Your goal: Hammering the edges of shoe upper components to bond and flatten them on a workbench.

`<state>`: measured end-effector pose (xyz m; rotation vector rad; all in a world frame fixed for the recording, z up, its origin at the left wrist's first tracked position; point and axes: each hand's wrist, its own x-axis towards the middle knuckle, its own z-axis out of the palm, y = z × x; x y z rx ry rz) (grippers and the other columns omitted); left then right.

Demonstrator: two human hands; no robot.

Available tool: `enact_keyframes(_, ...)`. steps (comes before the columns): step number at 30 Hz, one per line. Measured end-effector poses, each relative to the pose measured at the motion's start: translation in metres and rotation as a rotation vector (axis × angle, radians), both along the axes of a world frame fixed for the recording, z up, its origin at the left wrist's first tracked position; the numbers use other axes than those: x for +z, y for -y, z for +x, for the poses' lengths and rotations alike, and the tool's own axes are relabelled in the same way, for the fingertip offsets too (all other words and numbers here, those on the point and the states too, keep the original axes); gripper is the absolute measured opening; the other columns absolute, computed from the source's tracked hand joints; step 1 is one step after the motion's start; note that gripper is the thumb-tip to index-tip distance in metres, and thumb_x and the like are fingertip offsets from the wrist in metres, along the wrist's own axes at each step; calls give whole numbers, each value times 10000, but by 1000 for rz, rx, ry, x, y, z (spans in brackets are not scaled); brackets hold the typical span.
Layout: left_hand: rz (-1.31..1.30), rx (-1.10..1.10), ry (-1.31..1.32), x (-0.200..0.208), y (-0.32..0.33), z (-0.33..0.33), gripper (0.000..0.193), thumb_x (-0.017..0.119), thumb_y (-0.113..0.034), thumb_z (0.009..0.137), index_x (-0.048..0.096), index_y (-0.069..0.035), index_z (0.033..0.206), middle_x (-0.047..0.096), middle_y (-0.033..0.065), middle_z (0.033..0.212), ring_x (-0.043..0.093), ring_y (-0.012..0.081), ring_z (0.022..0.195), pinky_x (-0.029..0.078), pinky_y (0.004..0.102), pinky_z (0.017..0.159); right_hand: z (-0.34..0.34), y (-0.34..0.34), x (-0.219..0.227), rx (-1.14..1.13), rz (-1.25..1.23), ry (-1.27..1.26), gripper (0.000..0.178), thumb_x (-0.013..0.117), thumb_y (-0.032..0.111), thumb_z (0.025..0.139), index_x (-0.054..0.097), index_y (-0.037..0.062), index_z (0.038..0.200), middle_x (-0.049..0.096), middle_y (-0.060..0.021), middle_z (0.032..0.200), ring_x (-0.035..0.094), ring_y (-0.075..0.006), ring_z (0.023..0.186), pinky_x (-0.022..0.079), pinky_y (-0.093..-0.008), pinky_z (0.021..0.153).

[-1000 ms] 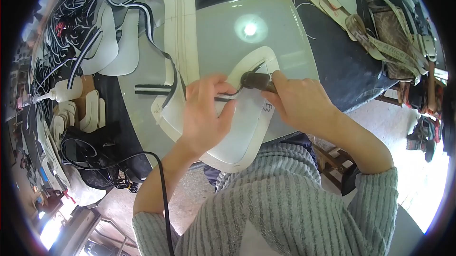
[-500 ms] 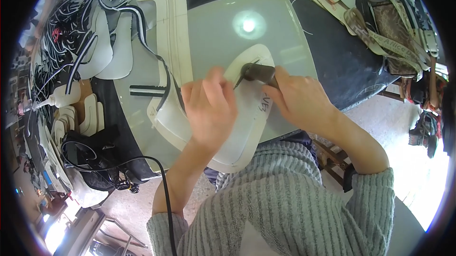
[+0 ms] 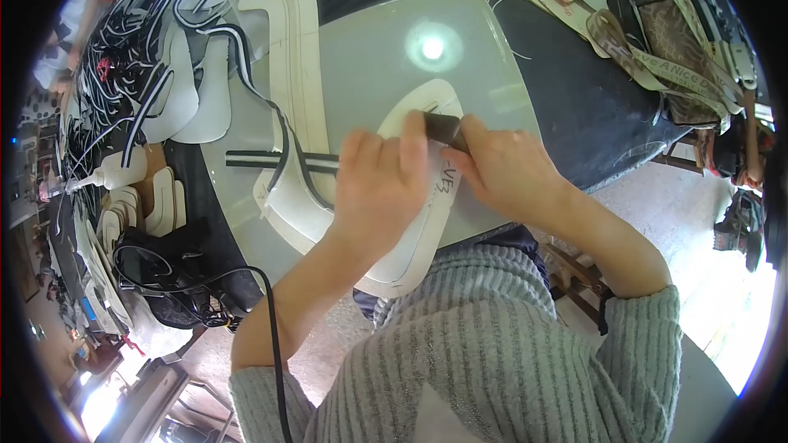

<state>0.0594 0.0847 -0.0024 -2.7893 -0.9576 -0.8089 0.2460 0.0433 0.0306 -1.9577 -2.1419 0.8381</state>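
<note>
My right hand (image 3: pixel 505 165) is closed round the handle of a hammer, whose dark head (image 3: pixel 443 128) is over the upper part of a pale curved panel (image 3: pixel 410 258) with handwriting on it. Close beside the hammer head, my left hand (image 3: pixel 382 184) has its fingers curled down over the panel. What those fingers grip is hidden beneath them. A black-and-white strip (image 3: pixel 283 127) curves down from the upper left to the panel by my left hand. Another short length of striped strip (image 3: pixel 258 160) lies crosswise and reaches toward that hand.
A long cream template (image 3: pixel 295 57) lies on the glossy grey board (image 3: pixel 369 41). Tangled strips (image 3: pixel 135 41) and white curved pieces (image 3: pixel 209 94) crowd the left, near a white squeeze bottle (image 3: pixel 115 169). A patterned bag (image 3: pixel 677 49) sits at far right; a black cable (image 3: pixel 271 312) crosses lower left.
My left hand has shifted right and up, close to the hammer head. The hammer head has turned slightly over the panel. More of the crosswise strip shows beside my left hand.
</note>
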Motion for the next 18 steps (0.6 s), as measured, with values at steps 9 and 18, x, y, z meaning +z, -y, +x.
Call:
enact_keyframes(9,-428,216,387,-13,10,-6,514,695,73,780,444,31,1226,668,99,811,652,208,704,537,304,669,15,-1,-4,-78,53,-159,389,502,363,1016,504,-14,919,631,-203,660,634,-428,635,499,-506,599)
enact_keyframes(18,-129,146,240,-22,10,-2,455,673,110,803,492,36,1214,608,83,777,580,231,665,495,357,613,25,-13,-8,-235,-6,-382,383,601,325,973,510,-22,837,600,-220,657,593,-416,613,455,-464,579)
